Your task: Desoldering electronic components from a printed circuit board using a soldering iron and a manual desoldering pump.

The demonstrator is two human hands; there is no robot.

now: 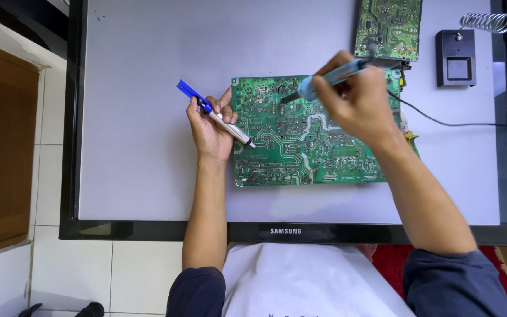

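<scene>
Holding, head view: your right hand [356, 103] grips the iron [330, 76], tip on the board [300, 141] lying flat mid-panel; your left hand [209, 126] closes round the pump [221, 117]. Board likely light, stiff, fragile: hold its edges.

Soldering iron [331, 76] over green board [306, 147]

Single head cam, straight down, fairly close over flat monitor panel [148, 117] w/ circuit board [300, 152].
</scene>
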